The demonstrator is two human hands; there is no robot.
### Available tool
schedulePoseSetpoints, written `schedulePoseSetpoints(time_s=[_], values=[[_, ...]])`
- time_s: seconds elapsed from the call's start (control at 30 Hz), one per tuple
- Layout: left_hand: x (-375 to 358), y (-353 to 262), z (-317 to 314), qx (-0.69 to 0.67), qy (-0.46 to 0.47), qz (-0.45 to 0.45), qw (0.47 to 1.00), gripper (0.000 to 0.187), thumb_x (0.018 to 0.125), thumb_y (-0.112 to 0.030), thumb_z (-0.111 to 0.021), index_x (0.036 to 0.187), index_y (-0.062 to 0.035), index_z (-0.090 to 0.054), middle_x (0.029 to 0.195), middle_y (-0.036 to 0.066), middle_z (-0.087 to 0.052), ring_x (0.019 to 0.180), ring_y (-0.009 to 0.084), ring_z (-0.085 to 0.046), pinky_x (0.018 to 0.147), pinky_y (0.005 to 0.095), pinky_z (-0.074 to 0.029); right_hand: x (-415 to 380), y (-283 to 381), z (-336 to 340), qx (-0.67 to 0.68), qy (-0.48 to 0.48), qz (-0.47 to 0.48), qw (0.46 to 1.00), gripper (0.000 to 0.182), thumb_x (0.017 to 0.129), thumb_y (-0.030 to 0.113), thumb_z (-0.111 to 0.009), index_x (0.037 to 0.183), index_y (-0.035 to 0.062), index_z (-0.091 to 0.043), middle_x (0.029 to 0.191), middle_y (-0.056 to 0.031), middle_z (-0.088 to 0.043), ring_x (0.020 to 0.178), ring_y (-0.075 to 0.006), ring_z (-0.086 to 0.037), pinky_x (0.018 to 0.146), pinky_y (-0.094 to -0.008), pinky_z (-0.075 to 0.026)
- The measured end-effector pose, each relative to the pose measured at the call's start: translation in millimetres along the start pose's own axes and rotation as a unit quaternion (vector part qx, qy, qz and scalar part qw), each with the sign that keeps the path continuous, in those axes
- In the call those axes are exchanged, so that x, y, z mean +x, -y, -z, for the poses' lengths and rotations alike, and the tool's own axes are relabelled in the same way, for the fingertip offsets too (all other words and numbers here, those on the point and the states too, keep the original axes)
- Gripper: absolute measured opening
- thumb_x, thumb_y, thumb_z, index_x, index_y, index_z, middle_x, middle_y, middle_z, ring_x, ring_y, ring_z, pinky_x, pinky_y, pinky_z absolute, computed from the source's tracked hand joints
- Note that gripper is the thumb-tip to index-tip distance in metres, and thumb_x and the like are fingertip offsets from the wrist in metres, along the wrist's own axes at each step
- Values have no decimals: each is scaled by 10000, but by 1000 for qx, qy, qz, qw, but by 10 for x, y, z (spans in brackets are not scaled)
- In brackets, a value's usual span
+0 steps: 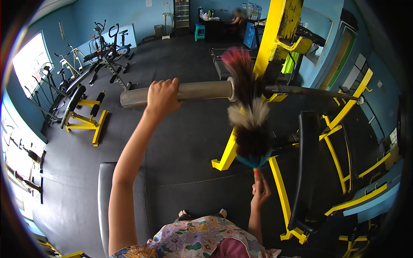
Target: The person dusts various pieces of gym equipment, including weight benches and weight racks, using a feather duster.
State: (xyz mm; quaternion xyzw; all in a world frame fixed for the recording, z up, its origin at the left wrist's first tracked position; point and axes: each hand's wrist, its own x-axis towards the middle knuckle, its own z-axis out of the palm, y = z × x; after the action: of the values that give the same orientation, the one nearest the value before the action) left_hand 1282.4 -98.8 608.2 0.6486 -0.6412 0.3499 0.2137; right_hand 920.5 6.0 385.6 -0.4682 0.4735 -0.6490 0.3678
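Observation:
My left hand (164,96) is closed over the thick metal end sleeve of a barbell (204,90), fingers on top. The bar runs off to the right across the yellow rack (266,47). Lower on the right, my right hand (260,192) is wrapped round the thin handle of a feather duster (254,139), held upright. Its feathers are dark, with a pale band, a teal base and a pink tip. They overlap the bar just past the sleeve's collar in this view and hide part of the rack.
A black padded bench (303,167) stands upright at right among yellow frames. Another black bench (108,206) lies beside my left arm. At left are a yellow-framed machine (84,116) and exercise bikes (105,47). At the back, a person (236,18) sits by a desk near a green stool (199,32).

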Motion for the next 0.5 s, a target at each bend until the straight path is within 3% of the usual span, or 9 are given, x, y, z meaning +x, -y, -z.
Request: schedulePoseSetpoints(time_s=[0.07,0.1,0.17,0.23,0.27,0.3,0.37,0.43,0.5], values=[[217,79,143,-44,249,9,967,257,528,-132,-676,758,-46,-601,656,55,-594,649,229,-595,626,330,-461,-115,-154,123,14,7,6,1000,296,799,150,-587,1033,-31,-598,663,-28,-558,457,-42,-411,402,-167,-270],[332,125,162,-42,251,12,967,257,528,-132,-676,758,-46,-601,656,55,-594,649,229,-595,626,330,-461,-159,-232,229,15,10,4,1000,296,799,150,-587,1033,-31,-598,663,-28,-558,457,-42,-411,402,-167,-270],[540,223,152,-269,529,104,798,221,517,-153,-694,691,-38,-621,642,74,-620,664,251,-620,613,341,-481,-186,-327,448,22,9,14,1000,304,791,164,-595,1005,-52,-601,655,-28,-545,455,-44,-407,400,-168,-261],[501,182,127,-243,539,91,801,372,492,-175,-734,824,-52,-620,729,77,-627,734,230,-615,675,326,-478,-45,-220,404,36,3,11,999,324,786,163,-593,1018,-63,-589,648,-27,-539,458,-45,-402,397,-170,-256],[342,94,127,-192,353,42,915,439,500,-185,-743,895,-62,-598,780,72,-610,766,223,-599,700,322,-471,45,-208,373,47,8,19,999,332,786,163,-593,1032,-61,-582,651,-25,-537,459,-44,-398,396,-171,-253],[195,-35,176,-128,149,-9,980,506,507,-195,-752,966,-72,-577,830,67,-593,798,217,-583,725,319,-463,143,-192,318,58,13,27,998,341,787,163,-592,1046,-59,-575,653,-24,-535,460,-44,-394,394,-172,-249],[19,-359,61,-41,120,45,991,576,509,-197,-755,1021,-79,-519,909,63,-548,883,220,-544,811,354,-416,255,-126,186,58,33,17,998,359,789,169,-597,1067,-54,-564,658,-22,-529,460,-44,-387,391,-176,-243],[-119,-512,-112,70,-150,42,985,490,519,-148,-721,959,-79,-515,911,69,-540,900,233,-535,844,405,-378,271,-194,97,32,76,-3,997,363,790,169,-602,1071,-55,-556,656,-23,-522,457,-40,-381,386,-174,-236],[-86,-482,-232,34,-127,76,988,453,506,-122,-702,911,-74,-502,909,75,-552,916,230,-526,868,416,-344,195,-383,93,55,97,-31,993,370,796,180,-595,1077,-57,-548,650,-24,-520,456,-36,-377,385,-169,-232]])
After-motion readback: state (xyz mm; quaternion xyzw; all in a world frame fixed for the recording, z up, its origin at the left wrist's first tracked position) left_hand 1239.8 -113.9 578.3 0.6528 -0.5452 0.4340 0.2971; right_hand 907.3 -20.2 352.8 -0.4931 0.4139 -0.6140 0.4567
